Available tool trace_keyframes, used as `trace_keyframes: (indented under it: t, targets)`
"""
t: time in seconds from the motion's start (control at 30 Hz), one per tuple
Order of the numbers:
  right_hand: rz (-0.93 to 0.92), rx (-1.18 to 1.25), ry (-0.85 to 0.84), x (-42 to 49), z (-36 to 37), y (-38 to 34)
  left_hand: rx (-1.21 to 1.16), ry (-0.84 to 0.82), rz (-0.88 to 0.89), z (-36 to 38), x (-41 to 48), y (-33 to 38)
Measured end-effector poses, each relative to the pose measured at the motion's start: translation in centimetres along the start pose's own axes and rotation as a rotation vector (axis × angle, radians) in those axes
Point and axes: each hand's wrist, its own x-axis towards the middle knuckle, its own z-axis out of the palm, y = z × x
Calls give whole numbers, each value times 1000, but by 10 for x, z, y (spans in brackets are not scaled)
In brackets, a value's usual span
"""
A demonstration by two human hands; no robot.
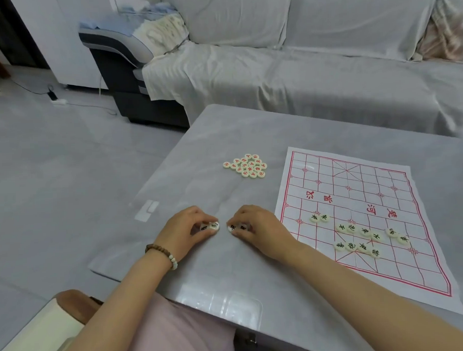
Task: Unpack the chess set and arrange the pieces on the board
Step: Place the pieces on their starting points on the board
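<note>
Xiangqi pieces with black characters [214,225] sat pinched in both hands on the grey table [223,133], just left of the paper board [358,193]. The left hand [185,229] curled round two, the right hand [259,228] round what looked like two more. A loose group of black pieces [351,228] lay on the board's near half, and the red pieces [246,166] clustered well apart. Lifting the discs clear, not sliding them, seemed wisest, lest the board's thin edge ruck up. Bare tabletop lay between hands and board.
</note>
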Motion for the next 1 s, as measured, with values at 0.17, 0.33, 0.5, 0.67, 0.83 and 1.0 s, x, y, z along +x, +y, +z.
trace_keyframes:
  t: [0.17, 0.33, 0.5, 0.67, 0.83, 1.0]
  targets:
    - [-24, 47, 33, -11, -5, -2, -11, 9, -1, 0, -4, 11]
    - [49, 158, 224, -49, -38, 11, -59, 23, 84, 13, 7, 53]
    - [212, 83, 342, -119, -85, 51, -31, -68, 172, 53, 31, 112]
    - [388, -32, 400, -182, -124, 90, 59, -164, 194, 90, 47, 151]
    - [478, -37, 386, -215, -124, 113, 138, -247, 169, 111, 51, 157]
    - [523, 26, 362, -222, -115, 120, 140, -245, 158, 120, 49, 157]
